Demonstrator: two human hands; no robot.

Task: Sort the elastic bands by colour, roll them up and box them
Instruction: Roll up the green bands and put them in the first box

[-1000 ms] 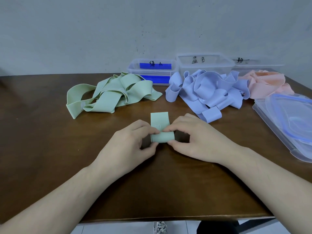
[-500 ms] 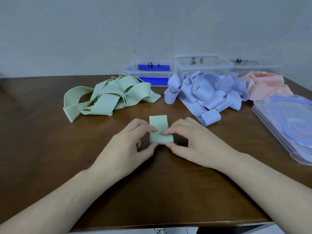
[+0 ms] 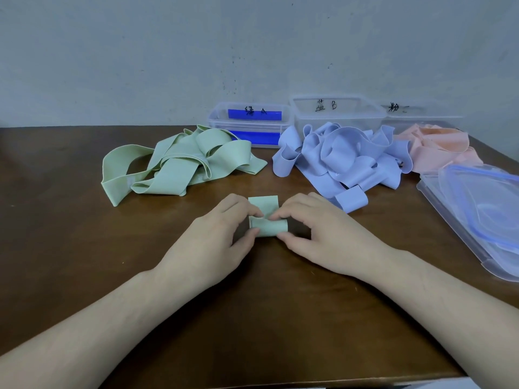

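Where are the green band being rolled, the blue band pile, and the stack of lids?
green band point(image 3: 268, 227), head view, on the rolled part between the fingertips.
blue band pile point(image 3: 345, 155), head view, on a loop mid-pile.
stack of lids point(image 3: 477, 209), head view, on the top lid's clear panel.

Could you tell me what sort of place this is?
Probably a simple indoor sorting station: a brown wooden table against a bare wall, hand-labelled clear boxes, and colour-sorted band piles.

Two bare forearms, no sleeves, left grip point(image 3: 213, 242), right grip point(image 3: 323, 237)
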